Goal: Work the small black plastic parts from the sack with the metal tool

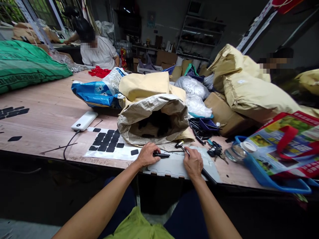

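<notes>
My left hand (149, 154) is closed on a small black rod-like part (161, 155), which lies low over a grey sheet (164, 168) at the table's front edge. My right hand (193, 162) grips a small hammer (179, 145); its metal head points up and left, and its black handle runs out below the hand. Just behind both hands the paper sack (128, 124) lies on its side, mouth toward me, with dark contents that I cannot make out. Rows of black rounded pads (102, 141) lie on a white sheet (93, 154) to the left.
A white power bank (84, 120) with a black cable sits left. Keys (219, 153), a clear jar (236, 152) and a blue tray (264, 176) holding a colourful bag (294, 142) are at right. Full sacks (256, 89) stand behind. Two people (98, 49) are across the table.
</notes>
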`<move>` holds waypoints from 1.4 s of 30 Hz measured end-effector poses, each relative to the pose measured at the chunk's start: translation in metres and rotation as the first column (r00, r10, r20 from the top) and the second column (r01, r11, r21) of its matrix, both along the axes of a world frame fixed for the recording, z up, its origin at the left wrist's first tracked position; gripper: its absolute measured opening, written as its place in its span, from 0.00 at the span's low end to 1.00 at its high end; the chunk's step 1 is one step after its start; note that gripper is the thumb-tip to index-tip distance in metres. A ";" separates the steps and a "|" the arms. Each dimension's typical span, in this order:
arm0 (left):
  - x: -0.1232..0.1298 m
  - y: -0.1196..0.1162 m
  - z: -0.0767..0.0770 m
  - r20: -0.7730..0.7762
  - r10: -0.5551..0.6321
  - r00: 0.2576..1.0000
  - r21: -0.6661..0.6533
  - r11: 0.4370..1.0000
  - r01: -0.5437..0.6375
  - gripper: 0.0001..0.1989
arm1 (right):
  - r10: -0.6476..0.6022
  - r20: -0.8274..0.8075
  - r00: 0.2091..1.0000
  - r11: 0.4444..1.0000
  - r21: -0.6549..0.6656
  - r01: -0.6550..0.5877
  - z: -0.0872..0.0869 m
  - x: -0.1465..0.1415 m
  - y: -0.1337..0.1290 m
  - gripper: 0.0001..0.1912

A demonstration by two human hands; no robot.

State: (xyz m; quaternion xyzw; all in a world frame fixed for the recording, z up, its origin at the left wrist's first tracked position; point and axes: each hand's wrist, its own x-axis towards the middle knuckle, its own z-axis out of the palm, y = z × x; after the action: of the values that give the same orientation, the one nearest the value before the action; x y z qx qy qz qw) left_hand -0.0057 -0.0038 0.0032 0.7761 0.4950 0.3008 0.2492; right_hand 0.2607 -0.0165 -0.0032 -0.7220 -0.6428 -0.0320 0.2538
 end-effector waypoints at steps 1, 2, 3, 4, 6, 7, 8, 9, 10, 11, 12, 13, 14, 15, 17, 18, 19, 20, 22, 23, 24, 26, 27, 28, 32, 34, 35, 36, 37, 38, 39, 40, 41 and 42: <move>0.000 0.000 0.000 -0.002 -0.004 1.000 0.001 1.000 0.004 0.10 | -0.017 0.023 1.000 1.000 0.014 0.017 -0.002 -0.002 0.000 0.16; 0.000 0.000 0.000 -0.006 -0.007 1.000 0.004 1.000 0.007 0.10 | -0.031 0.042 0.999 0.999 0.031 0.029 -0.003 -0.004 -0.001 0.15; 0.000 0.000 0.000 -0.012 -0.008 1.000 0.009 1.000 0.008 0.10 | -0.037 0.059 0.998 0.998 0.045 0.034 -0.004 -0.005 -0.002 0.15; 0.001 0.000 0.000 -0.019 -0.008 1.000 0.015 1.000 0.009 0.10 | -0.037 0.075 0.996 0.998 0.055 0.033 -0.004 -0.007 -0.003 0.15; 0.001 0.001 -0.001 -0.035 -0.010 0.999 0.025 1.000 0.011 0.10 | -0.032 0.105 0.994 0.998 0.059 0.026 -0.005 -0.008 -0.005 0.15; 0.001 0.001 -0.001 -0.040 -0.012 0.999 0.027 1.000 0.013 0.10 | -0.031 0.119 0.992 0.998 0.057 0.025 -0.004 -0.008 -0.005 0.15; 0.001 0.001 -0.001 -0.043 -0.013 0.999 0.024 1.000 0.014 0.10 | -0.034 0.129 0.991 0.998 0.054 0.028 -0.004 -0.008 -0.005 0.15; 0.001 0.001 -0.001 -0.045 -0.015 0.999 0.019 1.000 0.016 0.10 | -0.038 0.138 0.990 0.998 0.051 0.032 -0.003 -0.008 -0.005 0.15; 0.001 0.000 0.000 -0.046 -0.016 0.999 0.014 1.000 0.017 0.10 | -0.042 0.145 0.989 0.998 0.048 0.035 -0.003 -0.008 -0.005 0.15; 0.001 0.000 0.000 -0.046 -0.016 0.999 0.008 1.000 0.016 0.10 | -0.044 0.151 0.988 0.998 0.044 0.038 -0.002 -0.008 -0.005 0.15; 0.001 0.000 0.000 -0.047 -0.014 0.999 0.004 1.000 0.014 0.10 | -0.046 0.156 0.987 0.998 0.039 0.040 -0.002 -0.009 -0.005 0.15; 0.001 -0.001 0.000 -0.048 -0.012 0.999 0.001 1.000 0.012 0.10 | -0.047 0.161 0.986 0.999 0.033 0.042 -0.001 -0.009 -0.005 0.15; 0.001 -0.001 0.000 -0.048 -0.010 0.999 -0.001 1.000 0.010 0.09 | -0.048 0.165 0.985 0.999 0.026 0.044 -0.001 -0.010 -0.005 0.15; 0.001 -0.001 0.000 -0.047 -0.009 0.999 -0.001 1.000 0.009 0.09 | -0.049 0.169 0.984 0.999 0.019 0.046 0.000 -0.010 -0.005 0.15; 0.001 0.000 -0.002 -0.044 -0.011 0.999 -0.001 1.000 0.011 0.09 | -0.054 0.175 0.983 0.999 0.007 0.053 0.000 -0.011 -0.005 0.15; 0.001 0.000 -0.002 -0.041 -0.013 0.999 0.000 1.000 0.013 0.09 | -0.055 0.178 0.983 0.998 0.002 0.056 0.001 -0.011 -0.005 0.15; 0.001 0.001 -0.002 -0.037 -0.015 0.999 -0.001 1.000 0.015 0.09 | -0.057 0.180 0.982 0.998 -0.003 0.058 0.001 -0.011 -0.005 0.15; 0.001 0.001 0.000 -0.029 -0.017 0.999 -0.003 1.000 0.017 0.08 | -0.060 0.182 0.981 0.998 -0.008 0.063 0.001 -0.011 -0.005 0.15; 0.001 -0.003 0.007 0.021 -0.013 1.000 -0.016 1.000 0.013 0.08 | -0.069 0.185 0.980 0.997 -0.019 0.073 0.002 -0.012 -0.005 0.15; 0.000 -0.008 0.013 0.069 -0.010 0.998 -0.028 1.000 0.012 0.08 | -0.072 0.188 0.979 0.997 -0.024 0.078 0.003 -0.012 -0.005 0.14; 0.000 -0.015 0.020 0.125 -0.016 0.992 -0.043 0.999 0.021 0.09 | -0.076 0.192 0.979 0.996 -0.030 0.083 0.003 -0.013 -0.005 0.14; 0.000 -0.038 0.032 0.218 -0.084 0.972 -0.090 0.990 0.106 0.09 | -0.074 0.201 0.977 0.996 -0.037 0.083 0.004 -0.013 -0.005 0.14; 0.001 -0.053 0.035 0.243 -0.148 0.959 -0.126 0.975 0.183 0.09 | -0.070 0.205 0.976 0.996 -0.038 0.079 0.004 -0.013 -0.005 0.14; 0.002 -0.068 0.035 0.250 -0.222 0.942 -0.172 0.948 0.269 0.09 | -0.067 0.206 0.976 0.996 -0.037 0.076 0.004 -0.013 -0.005 0.14; 0.013 -0.124 -0.010 0.178 -0.323 0.930 -0.455 0.810 0.369 0.12 | -0.065 0.196 0.978 0.997 -0.028 0.071 0.004 -0.012 -0.004 0.14; 0.020 -0.140 -0.051 0.097 -0.214 0.972 -0.611 0.759 0.228 0.14 | -0.063 0.190 0.980 0.997 -0.025 0.069 0.004 -0.012 -0.004 0.14; 0.023 -0.144 -0.072 0.040 -0.157 0.987 -0.662 0.736 0.144 0.14 | -0.062 0.188 0.980 0.997 -0.024 0.067 0.003 -0.012 -0.003 0.14; 0.026 -0.146 -0.091 -0.017 -0.109 0.994 -0.690 0.721 0.067 0.15 | -0.061 0.188 0.980 0.998 -0.023 0.066 0.004 -0.012 -0.003 0.14; 0.028 -0.147 -0.106 -0.072 -0.072 0.995 -0.708 0.706 0.000 0.15 | -0.060 0.189 0.980 0.998 -0.022 0.066 0.004 -0.012 -0.004 0.14; 0.029 -0.147 -0.117 -0.132 -0.047 0.990 -0.717 0.694 -0.063 0.17 | -0.060 0.191 0.980 0.998 -0.022 0.066 0.004 -0.012 -0.004 0.14; 0.030 -0.146 -0.123 -0.189 -0.040 0.981 -0.721 0.684 -0.111 0.18 | -0.061 0.192 0.979 0.997 -0.023 0.067 0.005 -0.012 -0.004 0.14; 0.031 -0.145 -0.124 -0.231 -0.052 0.972 -0.723 0.677 -0.136 0.19 | -0.062 0.193 0.979 0.997 -0.024 0.068 0.005 -0.012 -0.004 0.13; 0.030 -0.144 -0.119 -0.250 -0.084 0.965 -0.722 0.680 -0.128 0.21 | -0.063 0.193 0.979 0.997 -0.026 0.070 0.005 -0.012 -0.005 0.13; 0.029 -0.142 -0.109 -0.237 -0.135 0.962 -0.720 0.689 -0.081 0.22 | -0.064 0.193 0.979 0.997 -0.028 0.071 0.005 -0.012 -0.005 0.13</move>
State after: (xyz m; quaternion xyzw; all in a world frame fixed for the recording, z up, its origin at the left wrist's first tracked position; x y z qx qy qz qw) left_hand 0.0232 -0.1462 -0.1061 0.6556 0.5909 -0.0317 0.4690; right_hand 0.2490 -0.0212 0.0020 -0.7413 -0.6398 -0.0990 0.1769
